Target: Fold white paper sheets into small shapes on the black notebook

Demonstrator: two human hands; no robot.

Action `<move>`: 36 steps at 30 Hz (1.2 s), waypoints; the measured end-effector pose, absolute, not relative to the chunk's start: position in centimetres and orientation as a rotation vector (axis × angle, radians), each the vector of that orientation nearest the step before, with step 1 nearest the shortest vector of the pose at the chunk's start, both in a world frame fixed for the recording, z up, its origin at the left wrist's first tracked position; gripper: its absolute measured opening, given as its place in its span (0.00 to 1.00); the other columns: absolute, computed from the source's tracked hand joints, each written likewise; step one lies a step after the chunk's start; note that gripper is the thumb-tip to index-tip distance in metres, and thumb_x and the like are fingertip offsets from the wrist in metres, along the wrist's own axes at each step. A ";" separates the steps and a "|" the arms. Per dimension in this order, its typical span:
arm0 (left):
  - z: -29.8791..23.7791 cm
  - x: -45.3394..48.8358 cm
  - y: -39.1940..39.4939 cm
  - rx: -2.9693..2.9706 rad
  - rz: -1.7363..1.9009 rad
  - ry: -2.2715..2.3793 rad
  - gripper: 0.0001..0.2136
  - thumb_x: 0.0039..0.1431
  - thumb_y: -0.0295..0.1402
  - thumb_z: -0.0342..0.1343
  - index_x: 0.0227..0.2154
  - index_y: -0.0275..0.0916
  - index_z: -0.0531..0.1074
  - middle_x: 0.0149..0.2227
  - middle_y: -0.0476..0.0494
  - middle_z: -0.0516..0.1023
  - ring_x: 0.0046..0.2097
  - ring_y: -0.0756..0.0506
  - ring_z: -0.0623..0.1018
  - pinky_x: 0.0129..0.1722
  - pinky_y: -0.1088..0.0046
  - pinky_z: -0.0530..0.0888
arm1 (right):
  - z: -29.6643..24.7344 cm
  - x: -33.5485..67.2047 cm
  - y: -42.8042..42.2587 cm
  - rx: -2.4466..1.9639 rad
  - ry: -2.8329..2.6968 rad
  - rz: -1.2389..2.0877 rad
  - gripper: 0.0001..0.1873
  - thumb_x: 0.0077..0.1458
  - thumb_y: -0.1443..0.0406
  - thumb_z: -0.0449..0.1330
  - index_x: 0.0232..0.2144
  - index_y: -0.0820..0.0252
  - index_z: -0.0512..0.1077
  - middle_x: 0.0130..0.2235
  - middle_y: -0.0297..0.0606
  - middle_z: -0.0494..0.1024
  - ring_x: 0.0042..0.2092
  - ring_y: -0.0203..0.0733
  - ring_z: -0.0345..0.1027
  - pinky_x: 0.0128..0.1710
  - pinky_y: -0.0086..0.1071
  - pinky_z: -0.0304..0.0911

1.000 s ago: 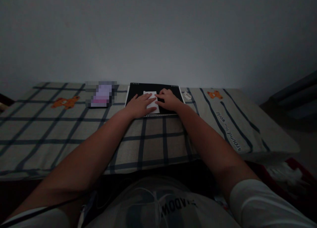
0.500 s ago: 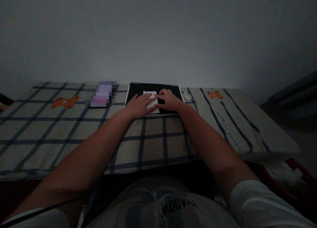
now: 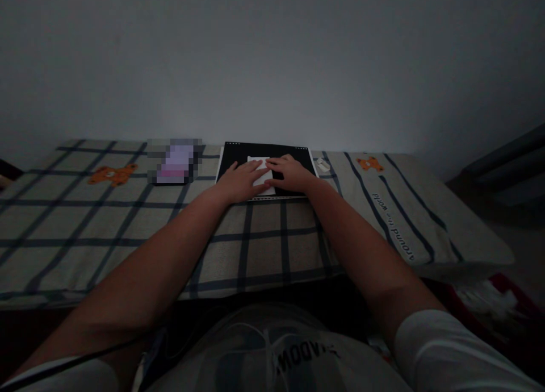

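A small white sheet of paper (image 3: 263, 179) lies on a black board or pad (image 3: 238, 153) with a pale edge, in the middle of the table. My left hand (image 3: 240, 183) rests flat across the paper's left side, fingers spread. From the right, my right hand (image 3: 292, 175) reaches over the paper's right edge; its index finger and thumb are stretched apart and touch the sheet, while the other fingers bend over the black surface. Part of the paper is hidden under both hands.
A checked cloth (image 3: 261, 250) with orange bear prints covers the table, which meets a plain wall (image 3: 272, 68). A phone (image 3: 174, 163), partly blurred out, stands left of the board. A crumpled white scrap (image 3: 323, 165) lies just right of it.
My right index finger has shifted slightly away from me along the paper, and the fingers behind it have lowered a little. My left hand stays in place.
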State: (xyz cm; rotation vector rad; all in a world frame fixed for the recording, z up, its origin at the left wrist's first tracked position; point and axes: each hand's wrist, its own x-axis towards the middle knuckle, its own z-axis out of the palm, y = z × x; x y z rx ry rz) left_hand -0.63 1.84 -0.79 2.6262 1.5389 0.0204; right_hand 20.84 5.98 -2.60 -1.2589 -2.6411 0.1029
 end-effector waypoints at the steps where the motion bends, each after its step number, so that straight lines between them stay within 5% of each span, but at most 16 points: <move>1: -0.9 -0.7 1.9 2.621 0.026 1.540 0.31 0.75 0.54 0.43 0.75 0.50 0.54 0.78 0.42 0.50 0.78 0.36 0.53 0.74 0.41 0.48 | -2.6 20.9 6.0 -1.268 -2.639 0.110 0.33 0.65 0.52 0.63 0.68 0.58 0.70 0.71 0.46 0.67 0.67 0.61 0.59 0.65 0.57 0.62; 8: -1.1 -0.8 2.1 2.583 0.057 1.530 0.32 0.74 0.55 0.42 0.75 0.51 0.54 0.79 0.43 0.48 0.78 0.37 0.52 0.74 0.41 0.46 | -2.7 21.0 6.1 -1.314 -2.614 0.167 0.34 0.65 0.50 0.63 0.69 0.52 0.68 0.72 0.42 0.66 0.69 0.63 0.57 0.65 0.60 0.61; 15: -1.3 -1.3 2.6 2.495 0.108 1.532 0.28 0.77 0.42 0.32 0.75 0.44 0.54 0.78 0.44 0.51 0.78 0.42 0.51 0.76 0.48 0.45 | -2.3 21.0 5.9 -1.317 -2.626 0.182 0.35 0.65 0.49 0.63 0.70 0.54 0.68 0.73 0.44 0.65 0.69 0.64 0.57 0.64 0.62 0.62; 23: -1.7 -2.8 3.9 2.558 0.437 1.575 0.22 0.76 0.40 0.41 0.63 0.43 0.72 0.67 0.42 0.74 0.70 0.42 0.69 0.75 0.49 0.52 | -2.2 20.8 5.8 -1.338 -2.636 0.160 0.36 0.65 0.47 0.62 0.69 0.53 0.68 0.73 0.42 0.65 0.69 0.63 0.58 0.64 0.60 0.62; 36: -1.6 -3.9 4.8 2.553 0.356 1.539 0.18 0.75 0.41 0.47 0.59 0.51 0.77 0.69 0.47 0.72 0.71 0.41 0.68 0.75 0.44 0.52 | -2.0 20.7 5.6 -1.338 -2.632 0.175 0.36 0.65 0.47 0.62 0.69 0.53 0.68 0.73 0.43 0.65 0.69 0.63 0.58 0.64 0.60 0.62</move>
